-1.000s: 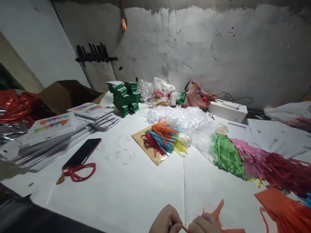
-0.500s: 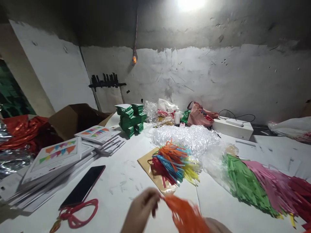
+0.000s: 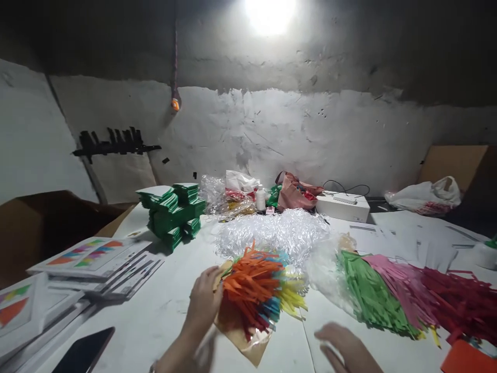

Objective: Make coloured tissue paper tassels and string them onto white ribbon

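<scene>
Orange tassel lies crosswise, fanning rightward; your left hand curls at its left end, grip unclear; your empty right hand hangs half-open.

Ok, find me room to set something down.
Bare white tabletop shows between the smartphone and left hand, and between the yellow tassel and right hand. It's crowded at the back, with white strands, a bottle and pink bag, and on the right, with a green tassel, pink tassel and red tassel.
</scene>
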Motion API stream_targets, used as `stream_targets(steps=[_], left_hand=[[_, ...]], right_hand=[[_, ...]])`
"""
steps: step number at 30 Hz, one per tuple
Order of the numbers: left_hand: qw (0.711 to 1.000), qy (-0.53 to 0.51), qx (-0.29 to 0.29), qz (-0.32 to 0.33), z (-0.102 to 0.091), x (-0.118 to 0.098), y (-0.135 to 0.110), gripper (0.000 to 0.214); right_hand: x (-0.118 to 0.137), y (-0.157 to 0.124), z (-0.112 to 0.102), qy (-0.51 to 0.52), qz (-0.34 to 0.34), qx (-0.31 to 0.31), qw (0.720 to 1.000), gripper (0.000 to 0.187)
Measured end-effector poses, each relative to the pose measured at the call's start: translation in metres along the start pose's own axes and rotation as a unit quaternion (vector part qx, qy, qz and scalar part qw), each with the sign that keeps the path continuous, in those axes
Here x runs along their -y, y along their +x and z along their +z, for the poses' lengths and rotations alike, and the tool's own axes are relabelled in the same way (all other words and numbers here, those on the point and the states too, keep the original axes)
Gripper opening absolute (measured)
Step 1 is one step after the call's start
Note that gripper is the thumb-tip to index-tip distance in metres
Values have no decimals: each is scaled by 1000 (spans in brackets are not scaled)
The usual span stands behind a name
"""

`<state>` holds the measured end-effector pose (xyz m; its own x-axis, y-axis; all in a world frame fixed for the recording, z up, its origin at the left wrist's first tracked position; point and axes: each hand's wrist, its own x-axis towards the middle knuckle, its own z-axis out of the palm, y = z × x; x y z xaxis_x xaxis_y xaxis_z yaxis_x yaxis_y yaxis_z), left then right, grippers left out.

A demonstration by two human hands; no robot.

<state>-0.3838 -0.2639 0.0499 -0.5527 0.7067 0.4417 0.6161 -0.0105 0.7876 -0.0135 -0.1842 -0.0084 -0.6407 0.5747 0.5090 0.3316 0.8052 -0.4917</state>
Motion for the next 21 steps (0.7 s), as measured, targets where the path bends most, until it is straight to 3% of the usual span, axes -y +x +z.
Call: stream_targets(steps=[1, 3, 5, 8, 10, 14, 17, 21], left_hand=[[999, -2, 33, 35, 9, -11, -10, 16], [988, -11, 114, 99, 31, -33, -29, 15], [971, -19, 187, 149, 55, -53, -44, 16], [953, -21, 238, 185, 83, -66, -52, 20], [951, -15, 242, 192, 95, -65, -50, 20], [951, -6, 234, 203, 120, -55, -39, 19], [947, 5, 237, 219, 151, -51, -29, 15], [943, 42, 234, 235, 197, -49, -12, 18]], right_hand=[[-8, 22, -4, 2, 45, 38, 998, 19], [-25, 71, -5, -10, 98, 41, 994, 26], [-39, 115, 5, -22, 155, 47, 987, 20], [-55, 150, 25, -17, 223, 76, 972, 30], [-62, 151, 33, 1, 254, 88, 963, 31], [-75, 126, 30, 58, 307, 102, 944, 30], [-81, 111, 28, 97, 336, 101, 932, 30], [-80, 112, 40, 134, 347, 71, 926, 30]])
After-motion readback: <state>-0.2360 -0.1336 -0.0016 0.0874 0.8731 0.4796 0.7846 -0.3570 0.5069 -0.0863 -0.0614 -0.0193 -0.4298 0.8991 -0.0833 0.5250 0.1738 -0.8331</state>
